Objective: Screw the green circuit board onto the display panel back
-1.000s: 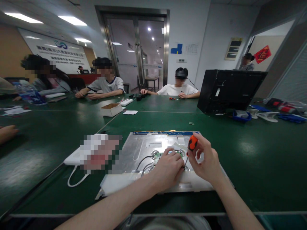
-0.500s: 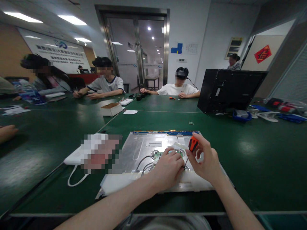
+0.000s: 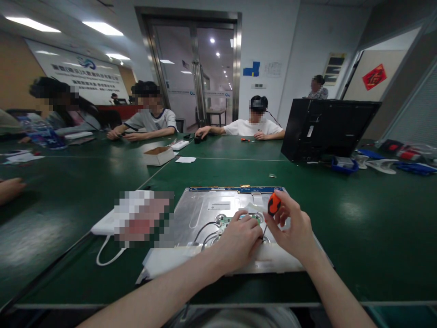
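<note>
tabletop (image 3: pixel 362 223), green, before glass doors (image 3: pixel 177 68), bearing metal panel (image 3: pixel 196 207), screwdriver (image 3: pixel 273 204) gripped in right hand (image 3: pixel 292 231), left hand (image 3: pixel 241 239) over panel, grip unclear

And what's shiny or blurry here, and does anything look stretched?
Head view: whitish glare on the glossy green tabletop and bright reflections on the flat silver metal panel; head view: the blue-labelled clear plastic bottle at far left looks soft; head view: edges seem stretched, probably by a wide lens.
</note>
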A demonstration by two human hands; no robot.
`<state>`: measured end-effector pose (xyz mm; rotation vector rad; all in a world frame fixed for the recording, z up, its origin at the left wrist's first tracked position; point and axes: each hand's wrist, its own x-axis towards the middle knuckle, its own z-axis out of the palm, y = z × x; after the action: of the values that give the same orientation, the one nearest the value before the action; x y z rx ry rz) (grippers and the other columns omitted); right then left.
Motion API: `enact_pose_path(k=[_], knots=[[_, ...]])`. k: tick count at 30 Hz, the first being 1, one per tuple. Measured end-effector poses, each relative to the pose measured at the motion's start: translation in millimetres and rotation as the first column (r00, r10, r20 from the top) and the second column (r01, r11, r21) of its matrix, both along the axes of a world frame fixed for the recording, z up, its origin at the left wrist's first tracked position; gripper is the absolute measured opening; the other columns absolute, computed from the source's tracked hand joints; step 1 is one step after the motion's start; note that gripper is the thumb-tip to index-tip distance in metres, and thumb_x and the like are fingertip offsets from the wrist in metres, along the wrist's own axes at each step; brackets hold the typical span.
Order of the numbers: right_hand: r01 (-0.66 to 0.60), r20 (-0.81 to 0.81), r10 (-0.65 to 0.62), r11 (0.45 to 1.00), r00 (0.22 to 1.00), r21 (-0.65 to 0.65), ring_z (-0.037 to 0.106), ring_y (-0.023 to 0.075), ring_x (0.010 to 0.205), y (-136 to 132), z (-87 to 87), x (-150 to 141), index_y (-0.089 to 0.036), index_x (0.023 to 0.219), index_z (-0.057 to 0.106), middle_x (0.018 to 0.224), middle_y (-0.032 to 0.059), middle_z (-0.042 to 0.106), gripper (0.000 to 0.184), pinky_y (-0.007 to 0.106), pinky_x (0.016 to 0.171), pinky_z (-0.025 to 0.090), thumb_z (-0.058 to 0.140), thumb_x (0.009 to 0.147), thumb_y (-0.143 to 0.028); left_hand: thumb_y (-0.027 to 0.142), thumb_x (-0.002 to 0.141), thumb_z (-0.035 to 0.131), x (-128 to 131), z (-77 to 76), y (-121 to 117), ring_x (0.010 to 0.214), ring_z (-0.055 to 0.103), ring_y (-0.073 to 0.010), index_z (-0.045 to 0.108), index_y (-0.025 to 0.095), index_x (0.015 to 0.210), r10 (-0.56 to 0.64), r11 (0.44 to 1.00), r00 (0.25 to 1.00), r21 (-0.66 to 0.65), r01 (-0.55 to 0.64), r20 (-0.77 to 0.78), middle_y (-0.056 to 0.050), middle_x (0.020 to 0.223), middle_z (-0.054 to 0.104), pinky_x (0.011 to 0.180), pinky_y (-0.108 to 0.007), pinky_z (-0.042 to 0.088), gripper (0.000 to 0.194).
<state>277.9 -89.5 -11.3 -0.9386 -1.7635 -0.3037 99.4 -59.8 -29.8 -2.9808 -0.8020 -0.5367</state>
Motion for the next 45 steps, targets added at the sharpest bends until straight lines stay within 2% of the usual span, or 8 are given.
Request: enact_pose_path(k=[6,16,27,31,38,41,45], knots=[[0.005,0.010,-0.005,1.000,1.000,-0.012,0.053,0.0091,0.043,-0.1,0.1,0.5,-0.025,0.145,0.040,0.065,-0.0083,0.055,0.049,0.018,0.042,0.043,0.059,0.100,-0.030,0.017,0.095,0.058,0.0,-0.3,0.2,0.101,0.065,-0.0222,0.068,0.019,0.095,-0.007,1.000,1.000,-0.006,0.007,0.005,-0.005,0.101,0.073,0.110,-0.043,0.035,0.010],[-0.062,-0.001,0.062,0.995,0.998,-0.079,0.056,0.0095,0.047,-3.7,2.4,1.7,-0.021,0.148,0.036,0.070,-0.0048,0.059,0.053,0.018,0.043,0.043,0.052,0.098,-0.017,0.017,0.092,0.060,0.0,2.2,-2.1,0.091,0.065,-0.0218,0.066,0.019,0.086,0.002,1.000,1.000,0.007,-0.002,0.004,-0.004,0.091,0.071,0.109,-0.044,0.037,0.009],[0.025,0.009,-0.025,1.000,1.000,-0.016,0.052,0.0090,0.043,-0.6,0.6,-0.1,-0.022,0.144,0.040,0.065,-0.0087,0.052,0.047,0.019,0.043,0.043,0.058,0.100,-0.028,0.018,0.093,0.059,-0.4,3.6,-2.1,0.097,0.066,-0.0223,0.067,0.019,0.091,0.000,1.000,1.000,-0.015,0.000,0.008,-0.005,0.099,0.073,0.111,-0.044,0.035,0.008],[0.013,0.012,-0.012,0.998,1.000,-0.059,0.054,0.0105,0.046,-1.8,0.0,0.6,-0.022,0.144,0.039,0.068,-0.0067,0.055,0.047,0.021,0.043,0.044,0.056,0.101,-0.030,0.018,0.093,0.058,-0.8,2.9,-2.1,0.100,0.065,-0.0235,0.068,0.018,0.095,-0.008,1.000,1.000,-0.019,0.009,0.014,-0.006,0.102,0.073,0.111,-0.045,0.035,0.009],[-0.030,-0.003,0.029,0.995,1.000,-0.094,0.057,0.0119,0.049,-4.9,0.1,0.9,-0.021,0.147,0.035,0.075,-0.0026,0.062,0.052,0.022,0.044,0.046,0.052,0.098,-0.021,0.017,0.092,0.060,-1.0,2.0,-1.8,0.092,0.065,-0.0220,0.067,0.019,0.089,-0.004,1.000,1.000,-0.007,0.004,0.012,-0.004,0.092,0.071,0.111,-0.045,0.036,0.007],[-0.007,-0.005,0.006,0.997,1.000,-0.078,0.056,0.0109,0.047,-4.6,1.4,0.4,-0.021,0.145,0.037,0.072,-0.0045,0.060,0.051,0.021,0.043,0.045,0.053,0.097,-0.021,0.017,0.092,0.060,-0.9,2.0,-1.9,0.091,0.065,-0.0219,0.066,0.019,0.086,0.000,1.000,1.000,0.003,0.000,0.010,-0.004,0.090,0.070,0.110,-0.044,0.036,0.009],[0.024,0.000,-0.024,0.999,1.000,-0.028,0.054,0.0103,0.044,-2.8,2.0,-1.1,-0.022,0.143,0.039,0.065,-0.0086,0.053,0.049,0.019,0.041,0.042,0.054,0.097,-0.022,0.019,0.093,0.061,-1.0,1.8,-2.0,0.094,0.065,-0.0225,0.068,0.018,0.092,-0.002,1.000,1.000,0.001,0.002,0.000,-0.005,0.094,0.071,0.110,-0.044,0.036,0.007]])
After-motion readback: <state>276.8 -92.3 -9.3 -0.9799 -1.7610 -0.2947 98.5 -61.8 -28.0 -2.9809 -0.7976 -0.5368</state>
